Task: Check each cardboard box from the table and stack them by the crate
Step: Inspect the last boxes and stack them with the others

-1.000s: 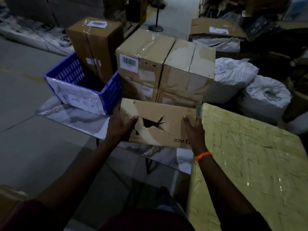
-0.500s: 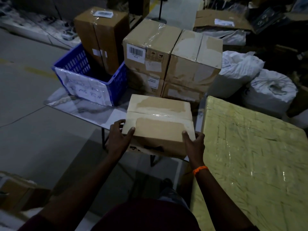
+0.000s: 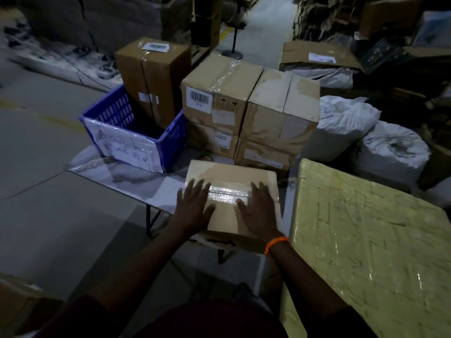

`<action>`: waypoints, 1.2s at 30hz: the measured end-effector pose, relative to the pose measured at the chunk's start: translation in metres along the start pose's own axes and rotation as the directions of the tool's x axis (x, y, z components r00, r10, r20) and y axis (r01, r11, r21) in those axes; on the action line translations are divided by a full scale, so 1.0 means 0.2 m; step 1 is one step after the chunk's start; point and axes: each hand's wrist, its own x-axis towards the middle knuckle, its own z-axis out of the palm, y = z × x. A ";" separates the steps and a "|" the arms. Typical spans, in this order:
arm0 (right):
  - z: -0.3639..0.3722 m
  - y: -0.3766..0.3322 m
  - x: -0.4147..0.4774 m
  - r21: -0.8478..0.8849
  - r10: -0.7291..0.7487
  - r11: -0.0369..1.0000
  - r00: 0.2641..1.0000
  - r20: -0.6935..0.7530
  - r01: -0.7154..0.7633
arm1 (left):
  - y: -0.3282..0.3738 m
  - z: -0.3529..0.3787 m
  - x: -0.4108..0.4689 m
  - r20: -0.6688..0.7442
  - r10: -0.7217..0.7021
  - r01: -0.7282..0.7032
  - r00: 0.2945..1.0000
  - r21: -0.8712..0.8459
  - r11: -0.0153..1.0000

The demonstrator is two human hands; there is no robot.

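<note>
A taped cardboard box lies flat on the near edge of the marble-topped table. My left hand rests palm down on its top left, fingers straight. On the top right lies my right hand, also flat, with an orange band at the wrist. Behind the box stands a stack of larger cardboard boxes, right beside the blue plastic crate. A tall box stands behind the crate.
A large yellowish wrapped slab fills the right foreground next to the table. White sacks lie at the back right, with more cartons and clutter behind. Bare grey floor stretches to the left.
The box was tilted up showing a torn side, then turned and laid flat on the table. Both hands moved from gripping its sides to lying flat on its top.
</note>
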 end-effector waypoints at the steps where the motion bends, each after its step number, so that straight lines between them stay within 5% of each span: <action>1: 0.01 -0.03 0.05 -0.055 -0.035 0.998 0.996 0.086 0.040 | 0.02 0.00 0.05 0.067 0.025 -0.029 0.997 0.059 0.998; 5: 0.08 -0.07 0.14 -0.237 -0.120 0.958 0.976 0.181 0.161 | 0.05 0.03 0.15 0.164 0.087 -0.111 0.983 0.140 0.984; 17: 0.08 0.00 0.13 -0.233 -0.190 0.944 0.961 0.199 0.235 | 0.01 0.03 0.16 0.232 0.067 -0.113 0.970 0.190 0.975; 36: 0.03 0.18 -0.09 -0.302 -0.173 0.926 0.966 0.191 0.226 | -0.13 0.09 -0.02 0.116 0.070 -0.085 0.991 0.126 0.988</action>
